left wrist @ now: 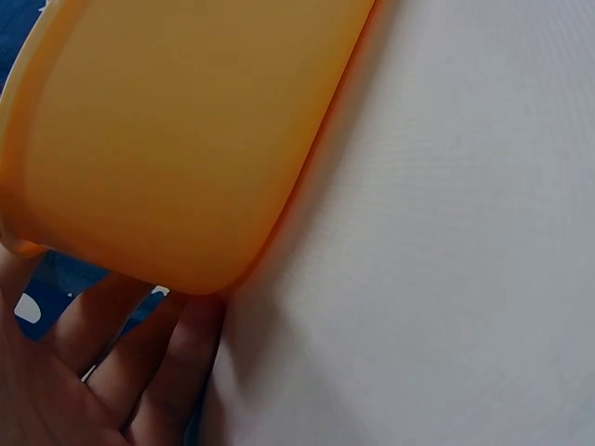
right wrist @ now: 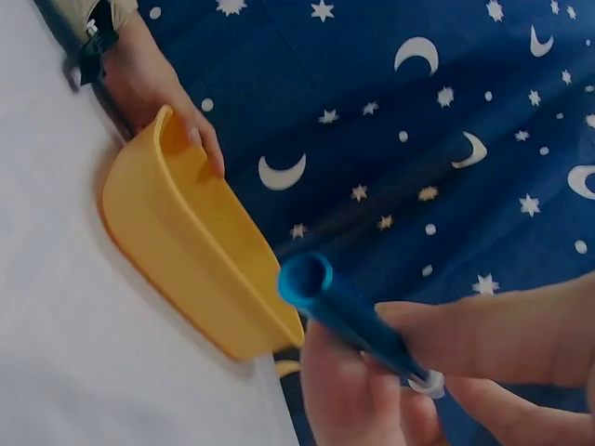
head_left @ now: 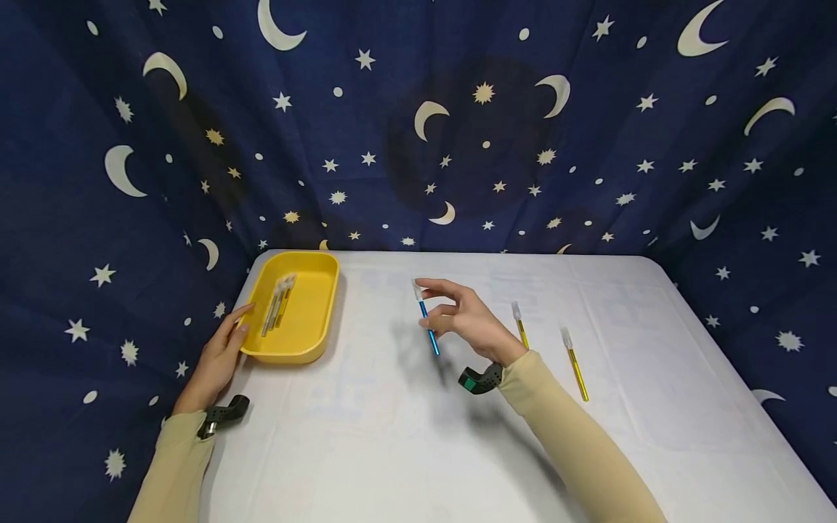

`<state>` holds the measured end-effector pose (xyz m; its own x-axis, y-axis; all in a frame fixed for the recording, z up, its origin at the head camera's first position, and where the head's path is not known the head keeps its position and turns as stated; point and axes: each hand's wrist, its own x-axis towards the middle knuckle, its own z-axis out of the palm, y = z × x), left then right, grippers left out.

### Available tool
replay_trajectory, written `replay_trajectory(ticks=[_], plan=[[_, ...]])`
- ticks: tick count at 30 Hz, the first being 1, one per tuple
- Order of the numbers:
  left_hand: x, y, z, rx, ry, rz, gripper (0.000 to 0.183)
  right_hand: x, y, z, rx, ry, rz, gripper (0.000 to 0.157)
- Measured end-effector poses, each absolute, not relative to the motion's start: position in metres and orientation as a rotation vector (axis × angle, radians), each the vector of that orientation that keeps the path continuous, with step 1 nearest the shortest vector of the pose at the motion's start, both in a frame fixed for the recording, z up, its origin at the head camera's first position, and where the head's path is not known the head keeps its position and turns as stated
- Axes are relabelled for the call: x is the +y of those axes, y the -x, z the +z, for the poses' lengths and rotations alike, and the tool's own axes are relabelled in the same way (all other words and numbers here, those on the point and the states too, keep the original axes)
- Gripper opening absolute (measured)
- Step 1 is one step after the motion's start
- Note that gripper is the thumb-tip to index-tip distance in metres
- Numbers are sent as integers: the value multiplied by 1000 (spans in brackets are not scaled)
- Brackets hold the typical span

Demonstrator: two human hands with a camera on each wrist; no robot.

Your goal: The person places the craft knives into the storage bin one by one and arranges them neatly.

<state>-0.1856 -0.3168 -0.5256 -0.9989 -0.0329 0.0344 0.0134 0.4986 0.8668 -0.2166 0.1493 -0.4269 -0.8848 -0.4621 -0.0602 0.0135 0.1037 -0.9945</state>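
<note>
So the blue pen (head_left: 432, 338) is being held over the middle of the worktop (head_left: 353, 443), pinched between thumb and fingers of the right hand (head_left: 472, 325). The yellow tray (head_left: 322, 305) is touched at its rim by the left hand (head_left: 218, 361), but whether it's properly gripped can't be told. The hollow end of the blue pen is shown only by the right wrist view, while the left wrist view is mostly filled by the tray's outer wall, with fingers against it. The slim silver and gold pens (head_left: 270, 317) inside are caught only from the head. Two more gold pens lie to the right: the nearer gold pen (head_left: 578, 375) in full, the farther gold pen (head_left: 519, 323) partly blocked by the right forearm. Everything's backed by a starry blue curtain (head_left: 392, 131).
</note>
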Motion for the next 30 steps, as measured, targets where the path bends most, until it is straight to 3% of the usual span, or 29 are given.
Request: replay_trajectory(ticks=[22,30], plan=[[-315,181,-527,-2713,-63,-1559,58,22,263,-409,1960,481,-1867,73],[-317,185,-523,-2711,-40,-1550,58,-32,282,-413,1908,375,-1934,71]])
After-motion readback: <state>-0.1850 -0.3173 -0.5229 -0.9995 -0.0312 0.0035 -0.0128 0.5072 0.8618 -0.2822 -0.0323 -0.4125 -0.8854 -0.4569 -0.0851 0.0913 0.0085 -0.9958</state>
